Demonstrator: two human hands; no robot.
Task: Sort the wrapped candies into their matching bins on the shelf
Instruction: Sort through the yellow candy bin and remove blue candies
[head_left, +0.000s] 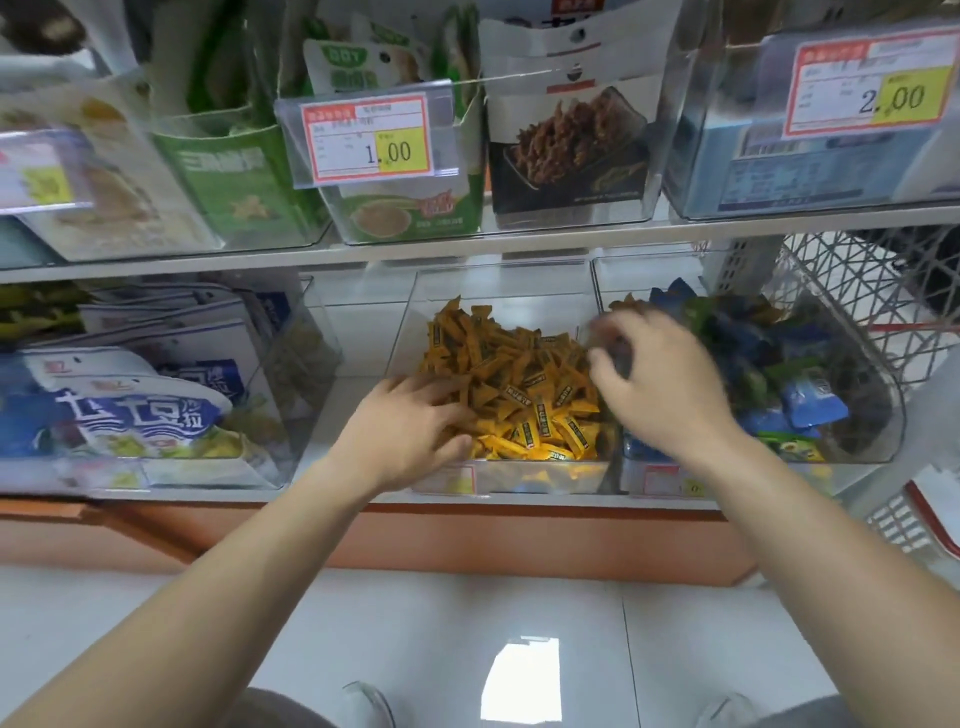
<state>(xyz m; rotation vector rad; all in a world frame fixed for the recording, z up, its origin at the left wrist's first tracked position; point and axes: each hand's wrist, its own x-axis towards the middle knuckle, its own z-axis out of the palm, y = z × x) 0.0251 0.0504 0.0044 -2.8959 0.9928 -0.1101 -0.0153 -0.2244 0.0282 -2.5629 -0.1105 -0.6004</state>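
Observation:
A clear bin (410, 332) in the middle of the lower shelf is heaped with orange wrapped candies (519, 384). To its right a second clear bin (891, 415) holds blue and green wrapped candies (810, 405), with an orange one (623, 302) at its back left. My left hand (410, 426) lies flat on the left side of the orange heap, fingers spread among the candies. My right hand (660, 379) hovers over the wall between the two bins, blurred, fingers curled; whether it holds a candy is unclear.
Snack bags (130, 410) fill a clear bin at the lower left. The upper shelf carries boxed snacks behind price tags (371, 136). A white wire basket (872, 301) stands at the right. The shelf's orange base (467, 535) meets a white tiled floor.

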